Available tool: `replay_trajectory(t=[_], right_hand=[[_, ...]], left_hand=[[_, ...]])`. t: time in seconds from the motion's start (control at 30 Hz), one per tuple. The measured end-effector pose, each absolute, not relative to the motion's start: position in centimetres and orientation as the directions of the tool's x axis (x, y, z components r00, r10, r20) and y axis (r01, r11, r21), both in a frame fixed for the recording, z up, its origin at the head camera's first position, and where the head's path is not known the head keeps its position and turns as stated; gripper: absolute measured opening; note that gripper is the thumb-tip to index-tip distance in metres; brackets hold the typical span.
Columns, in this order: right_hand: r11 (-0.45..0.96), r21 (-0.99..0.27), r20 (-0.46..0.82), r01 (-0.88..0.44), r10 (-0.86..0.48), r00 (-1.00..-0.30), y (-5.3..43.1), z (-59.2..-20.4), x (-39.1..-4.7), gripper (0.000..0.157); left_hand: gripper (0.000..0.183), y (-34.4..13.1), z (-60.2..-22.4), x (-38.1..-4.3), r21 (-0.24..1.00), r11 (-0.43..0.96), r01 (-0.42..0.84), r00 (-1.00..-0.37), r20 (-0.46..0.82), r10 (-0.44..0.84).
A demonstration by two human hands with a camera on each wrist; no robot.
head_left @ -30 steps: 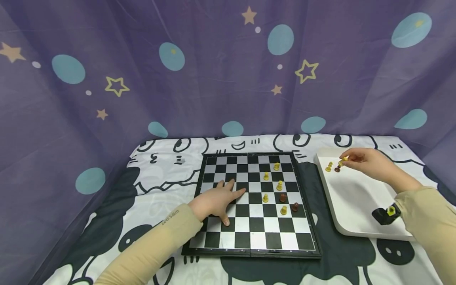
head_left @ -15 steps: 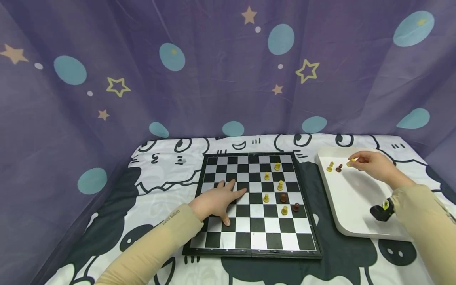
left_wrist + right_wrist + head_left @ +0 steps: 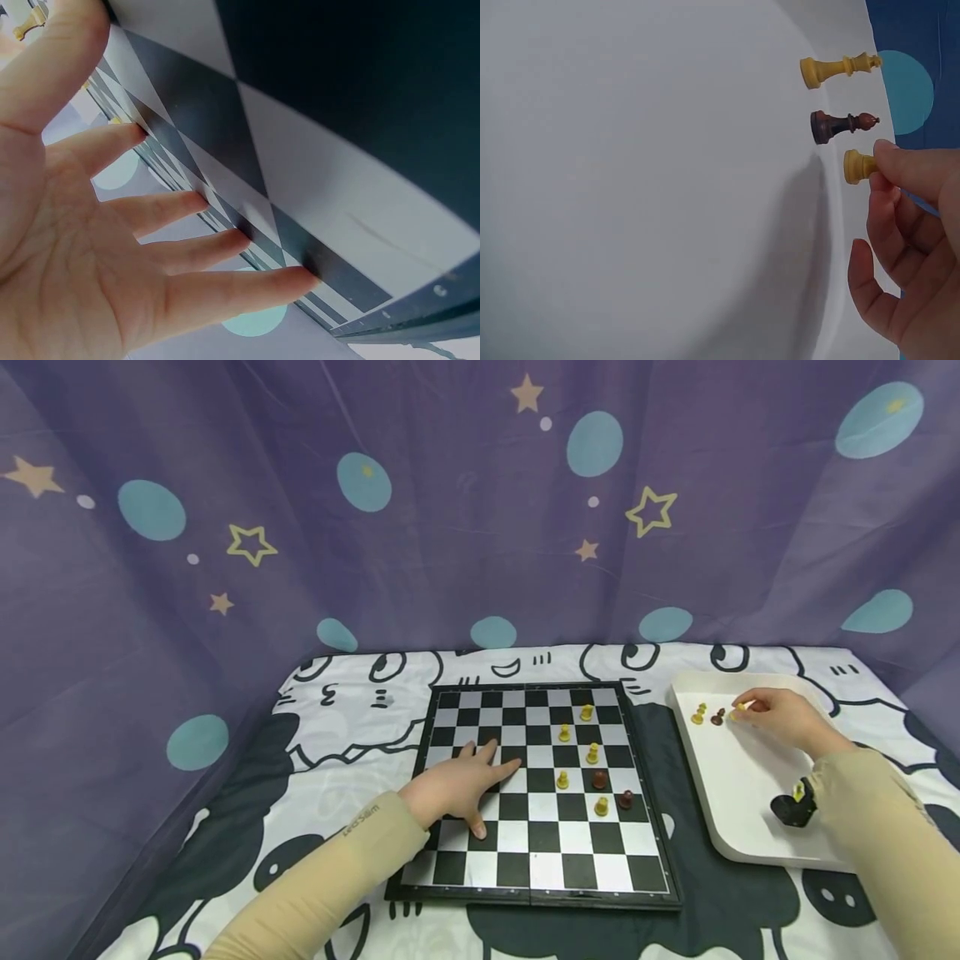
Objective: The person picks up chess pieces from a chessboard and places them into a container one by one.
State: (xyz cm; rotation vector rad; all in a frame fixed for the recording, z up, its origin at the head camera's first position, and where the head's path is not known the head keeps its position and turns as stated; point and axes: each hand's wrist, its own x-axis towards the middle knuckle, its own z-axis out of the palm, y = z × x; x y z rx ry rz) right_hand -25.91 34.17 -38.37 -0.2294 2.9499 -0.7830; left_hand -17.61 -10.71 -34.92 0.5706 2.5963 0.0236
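My left hand (image 3: 456,785) lies with fingers spread on the left half of the black-and-white chessboard (image 3: 528,895). In the left wrist view its fingertips touch the squares. My right hand (image 3: 783,720) is over the back of the white tray (image 3: 750,810). Between thumb and fingertips it pinches a yellow chess piece (image 3: 857,166), base showing and top hidden by the fingers. Beside that piece stand a dark brown bishop (image 3: 844,126) and, farther left in the head view, a yellow king (image 3: 840,69).
On the board's right half stand several yellow pieces, one of them a yellow pawn (image 3: 562,780), and two brown pieces, including a brown piece (image 3: 626,799) near the right edge. A cartoon-print cloth (image 3: 345,693) covers the table. A purple curtain (image 3: 450,560) hangs behind.
My right hand has moved right with the yellow piece, away from the brown bishop, then slightly down toward the tray. My left hand has stayed on the board.
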Motion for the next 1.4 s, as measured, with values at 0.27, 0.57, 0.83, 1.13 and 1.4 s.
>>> replay_trajectory(t=[0.27,0.57,0.83,1.13,1.4], right_hand=[[0.861,-0.494,-0.038,-0.122,-0.161,-0.986,34.4,-39.0,-26.1,0.03],[0.877,-0.471,-0.053,-0.098,-0.14,-0.989,34.5,-39.5,-25.9,0.033],[0.875,-0.475,-0.065,-0.091,-0.138,-0.988,34.5,-39.4,-25.9,0.037],[0.876,-0.477,-0.096,-0.07,-0.131,-0.987,34.7,-38.8,-25.7,0.041],[0.882,-0.463,-0.082,-0.085,-0.138,-0.987,34.6,-38.1,-25.5,0.044]], left_hand=[[0.106,-10.7,-34.9,-17.5,0.12,0.914,0.388,-0.8,-0.448,0.399],[0.108,-10.7,-35.0,-17.7,0.114,0.912,0.393,-0.794,-0.458,0.4],[0.107,-10.6,-35.1,-17.6,0.117,0.913,0.391,-0.798,-0.452,0.399],[0.107,-10.7,-35.1,-17.6,0.116,0.914,0.39,-0.801,-0.447,0.399],[0.107,-10.8,-35.2,-17.7,0.119,0.915,0.386,-0.803,-0.445,0.397]])
